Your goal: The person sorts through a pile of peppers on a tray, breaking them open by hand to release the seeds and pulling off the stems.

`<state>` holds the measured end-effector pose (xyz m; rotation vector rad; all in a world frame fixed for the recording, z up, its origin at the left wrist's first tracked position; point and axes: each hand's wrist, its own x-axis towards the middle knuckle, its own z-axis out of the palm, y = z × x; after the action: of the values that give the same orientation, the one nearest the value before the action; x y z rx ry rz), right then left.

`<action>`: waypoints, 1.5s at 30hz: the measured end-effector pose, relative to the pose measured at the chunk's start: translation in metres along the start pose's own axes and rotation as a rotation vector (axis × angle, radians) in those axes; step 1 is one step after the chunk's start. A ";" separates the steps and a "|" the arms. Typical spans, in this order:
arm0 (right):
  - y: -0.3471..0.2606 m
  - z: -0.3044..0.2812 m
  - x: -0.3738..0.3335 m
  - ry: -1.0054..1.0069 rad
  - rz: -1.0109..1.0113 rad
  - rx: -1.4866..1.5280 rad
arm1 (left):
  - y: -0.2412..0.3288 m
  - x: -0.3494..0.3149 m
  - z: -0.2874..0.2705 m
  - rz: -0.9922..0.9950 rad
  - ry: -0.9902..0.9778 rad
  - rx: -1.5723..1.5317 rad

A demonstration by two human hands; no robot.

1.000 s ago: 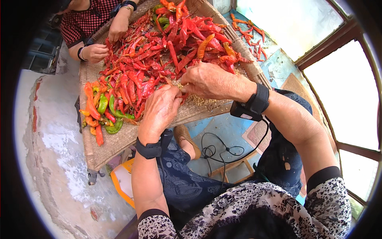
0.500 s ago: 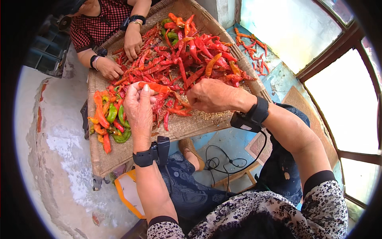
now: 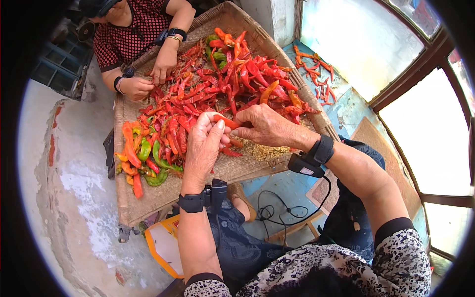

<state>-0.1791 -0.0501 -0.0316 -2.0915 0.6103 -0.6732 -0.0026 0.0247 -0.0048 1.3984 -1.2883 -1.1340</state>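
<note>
Over the near part of a large woven tray (image 3: 148,200), my two hands meet at one red chili pepper (image 3: 226,122). My left hand (image 3: 204,141) pinches it between thumb and fingers. The fingers of my right hand (image 3: 262,123) close at the pepper's other end; the palm faces away, and the exact grip is partly hidden. A big heap of red chili peppers (image 3: 242,74) lies just beyond my hands. Left of them is a smaller pile of orange, red and green peppers (image 3: 143,153). Pale loose seeds (image 3: 267,151) are scattered below my right hand.
Across the tray, a co-worker's hands (image 3: 148,81) work among the chilies. More red chilies (image 3: 316,74) lie on a blue surface by the window (image 3: 420,128). Below the tray are a black cable (image 3: 277,213) and an orange-edged bag (image 3: 163,247); a pale wall (image 3: 74,173) stands left.
My left hand has moved right with the pepper, and my right hand now meets it there. The co-worker's hands have come closer together. The whole view has shifted slightly.
</note>
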 end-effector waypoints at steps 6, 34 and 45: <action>-0.007 -0.030 0.014 0.077 0.080 0.024 | -0.020 0.012 -0.021 0.251 0.209 0.816; 0.004 -0.003 0.002 0.080 0.141 -0.107 | -0.016 0.029 -0.004 0.085 0.165 0.073; -0.019 -0.061 0.022 0.256 0.059 -0.030 | -0.016 0.023 -0.016 -0.059 0.219 0.160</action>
<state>-0.1984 -0.0883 0.0205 -2.0210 0.8255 -0.9111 0.0169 0.0032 -0.0188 1.6398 -1.2077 -0.9029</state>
